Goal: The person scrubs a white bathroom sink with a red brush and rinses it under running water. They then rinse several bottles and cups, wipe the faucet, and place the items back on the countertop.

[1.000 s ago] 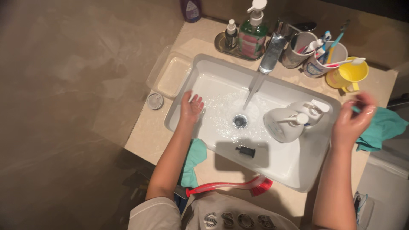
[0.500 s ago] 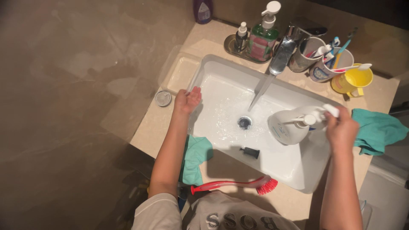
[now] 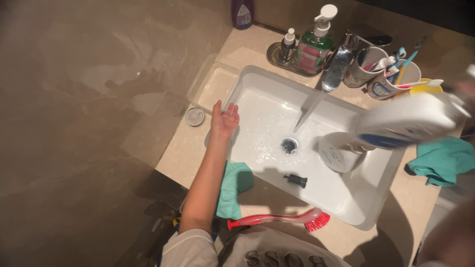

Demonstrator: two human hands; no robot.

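My left hand (image 3: pixel 223 118) rests open on the left rim of the white sink (image 3: pixel 257 79), fingers spread, holding nothing. My right hand (image 3: pixel 464 93) is a blur at the far right edge and grips a white bottle with a blue band (image 3: pixel 405 123), raised on its side above the right part of the basin. Under it a rounded white container (image 3: pixel 337 152) lies in the basin. Water streams from the chrome tap (image 3: pixel 341 62) toward the drain (image 3: pixel 289 145). A small black plug (image 3: pixel 296 180) lies near the front of the basin.
A red brush (image 3: pixel 277 220) lies on the sink's front edge, a teal cloth (image 3: pixel 232 188) by my left arm, another teal cloth (image 3: pixel 440 160) at the right. Behind the sink stand a green soap dispenser (image 3: pixel 311 49) and toothbrush cups (image 3: pixel 383 81). A clear tray (image 3: pixel 208 84) and round lid (image 3: pixel 195 116) sit at the left.
My right hand has lifted a white bottle out of the basin, up and to the right. My left hand slid from inside the basin to its left rim.
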